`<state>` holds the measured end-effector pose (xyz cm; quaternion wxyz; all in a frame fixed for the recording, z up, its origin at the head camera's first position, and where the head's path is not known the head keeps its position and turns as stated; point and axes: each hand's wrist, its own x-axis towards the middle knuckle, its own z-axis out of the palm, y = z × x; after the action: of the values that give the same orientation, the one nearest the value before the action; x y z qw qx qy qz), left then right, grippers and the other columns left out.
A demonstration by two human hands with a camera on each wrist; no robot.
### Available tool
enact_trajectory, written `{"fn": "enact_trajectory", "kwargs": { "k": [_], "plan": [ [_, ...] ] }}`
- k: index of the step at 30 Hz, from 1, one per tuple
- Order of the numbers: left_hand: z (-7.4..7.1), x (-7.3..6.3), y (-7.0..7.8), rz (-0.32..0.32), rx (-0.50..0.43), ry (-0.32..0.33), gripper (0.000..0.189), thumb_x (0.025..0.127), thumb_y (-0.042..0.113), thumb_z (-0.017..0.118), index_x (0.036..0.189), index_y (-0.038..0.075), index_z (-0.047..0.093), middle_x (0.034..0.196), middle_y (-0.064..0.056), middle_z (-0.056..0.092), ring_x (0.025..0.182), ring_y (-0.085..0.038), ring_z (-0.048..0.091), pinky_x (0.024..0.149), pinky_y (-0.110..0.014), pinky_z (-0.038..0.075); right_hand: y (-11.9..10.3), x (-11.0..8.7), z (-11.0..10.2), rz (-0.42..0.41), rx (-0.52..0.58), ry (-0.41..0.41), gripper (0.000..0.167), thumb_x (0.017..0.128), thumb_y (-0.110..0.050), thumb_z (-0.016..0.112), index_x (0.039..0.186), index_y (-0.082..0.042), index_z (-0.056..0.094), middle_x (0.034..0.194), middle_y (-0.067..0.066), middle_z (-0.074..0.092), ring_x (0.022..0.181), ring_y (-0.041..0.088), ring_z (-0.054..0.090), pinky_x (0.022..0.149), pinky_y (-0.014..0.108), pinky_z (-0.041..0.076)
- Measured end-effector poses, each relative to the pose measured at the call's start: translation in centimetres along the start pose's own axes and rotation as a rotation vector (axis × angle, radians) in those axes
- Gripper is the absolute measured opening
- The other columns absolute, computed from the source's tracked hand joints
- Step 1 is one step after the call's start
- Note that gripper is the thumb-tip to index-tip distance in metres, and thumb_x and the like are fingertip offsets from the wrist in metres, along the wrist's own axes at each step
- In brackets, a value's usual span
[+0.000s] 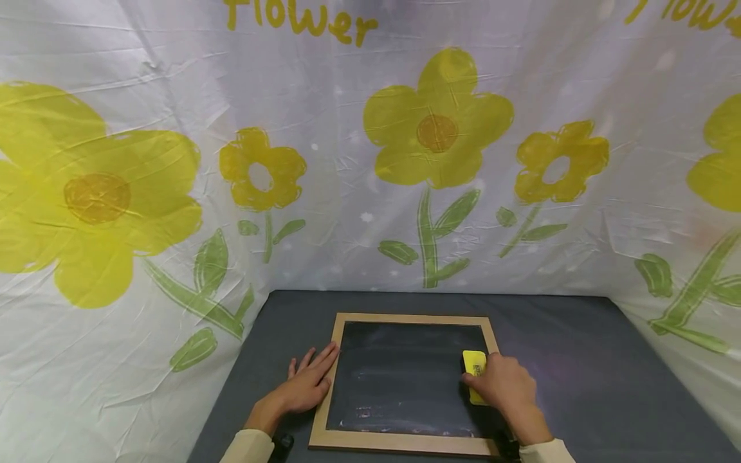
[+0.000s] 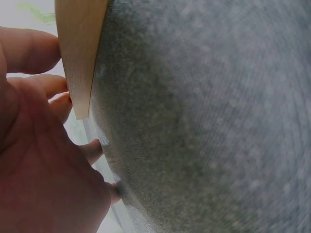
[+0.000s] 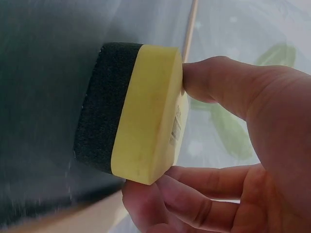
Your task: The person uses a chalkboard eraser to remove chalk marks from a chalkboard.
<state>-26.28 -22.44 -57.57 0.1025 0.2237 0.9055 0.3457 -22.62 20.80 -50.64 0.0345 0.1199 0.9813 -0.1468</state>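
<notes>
A small blackboard (image 1: 405,379) with a light wooden frame (image 1: 399,441) lies on the dark table, faint chalk smears showing along its lower part. My right hand (image 1: 509,389) grips a yellow eraser (image 1: 476,368) near the board's right side. In the right wrist view, thumb and fingers hold the eraser's yellow body (image 3: 148,114) by opposite edges, its dark felt side facing the board surface. My left hand (image 1: 303,387) rests at the left side of the frame with fingers extended. The left wrist view shows fingertips against the frame's wooden edge (image 2: 80,58), others on the table cloth.
Dark grey cloth covers the table (image 1: 590,386). Behind and beside it hangs a white curtain (image 1: 336,251) printed with yellow flowers. A small black object (image 1: 282,445) sits by the left sleeve.
</notes>
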Motion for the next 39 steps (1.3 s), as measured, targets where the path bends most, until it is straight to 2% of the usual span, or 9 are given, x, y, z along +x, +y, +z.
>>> {"fn": "enact_trajectory", "kwargs": {
  "k": [5,10,19,25,27,32,39],
  "plan": [
    [0.4,0.3,-1.1,0.029,-0.007,0.011,0.064,0.115,0.032,0.043,0.177,0.028,0.026,0.186,0.004,0.015,0.163,-0.063,0.003,0.113,-0.09,-0.014,0.9,0.0,-0.7,0.016,0.005,-0.028,0.071,0.085,-0.059,0.085,0.108,0.006,0.069,0.083,0.014,0.065,0.073,0.03,0.063,0.063,0.049,0.054],
    [0.7,0.5,-1.6,0.044,0.004,0.024,0.064,0.115,0.032,0.042,0.177,0.028,0.026,0.186,0.004,0.015,0.162,-0.064,0.004,0.111,-0.091,-0.013,1.5,-0.2,-0.9,0.018,-0.003,-0.042,0.07,0.086,-0.059,0.084,0.107,0.006,0.069,0.082,0.013,0.064,0.073,0.029,0.062,0.062,0.048,0.053],
    [0.6,0.4,-1.2,0.028,0.009,0.009,0.066,0.114,0.027,0.046,0.177,0.027,0.027,0.186,0.004,0.016,0.162,-0.064,0.005,0.112,-0.091,-0.012,1.3,-0.4,-0.9,0.007,-0.012,-0.035,0.067,0.088,-0.057,0.084,0.105,0.006,0.068,0.08,0.013,0.062,0.071,0.029,0.061,0.06,0.046,0.052],
    [0.0,0.1,0.3,-0.029,0.0,-0.002,0.068,0.11,0.017,0.05,0.175,0.018,0.031,0.185,-0.006,0.021,0.165,-0.06,0.007,0.118,-0.088,-0.011,1.1,-0.4,-0.9,0.004,-0.012,-0.033,0.067,0.088,-0.056,0.084,0.106,0.007,0.068,0.081,0.014,0.063,0.072,0.03,0.061,0.061,0.047,0.052],
    [-0.2,0.0,0.6,-0.027,0.002,0.001,0.068,0.11,0.017,0.049,0.175,0.018,0.031,0.185,-0.006,0.02,0.165,-0.06,0.006,0.117,-0.088,-0.012,0.9,-0.3,-0.9,0.005,-0.013,-0.032,0.066,0.088,-0.056,0.083,0.106,0.006,0.069,0.081,0.014,0.063,0.072,0.03,0.061,0.06,0.047,0.052],
    [0.1,0.0,0.0,0.016,-0.009,0.014,0.066,0.113,0.024,0.047,0.176,0.023,0.03,0.185,0.0,0.019,0.162,-0.064,0.005,0.113,-0.09,-0.013,0.7,-0.3,-0.7,0.004,-0.003,-0.026,0.061,0.088,-0.056,0.083,0.098,0.002,0.069,0.077,0.012,0.061,0.069,0.029,0.06,0.059,0.046,0.05],
    [0.2,-0.1,-0.2,0.011,-0.012,0.01,0.066,0.112,0.025,0.048,0.176,0.023,0.03,0.185,-0.001,0.019,0.163,-0.063,0.006,0.114,-0.09,-0.014,0.3,-0.5,-0.4,-0.027,-0.005,-0.001,0.056,0.086,-0.057,0.084,0.087,-0.003,0.067,0.073,0.009,0.06,0.066,0.028,0.059,0.057,0.044,0.048]
  ]
}}
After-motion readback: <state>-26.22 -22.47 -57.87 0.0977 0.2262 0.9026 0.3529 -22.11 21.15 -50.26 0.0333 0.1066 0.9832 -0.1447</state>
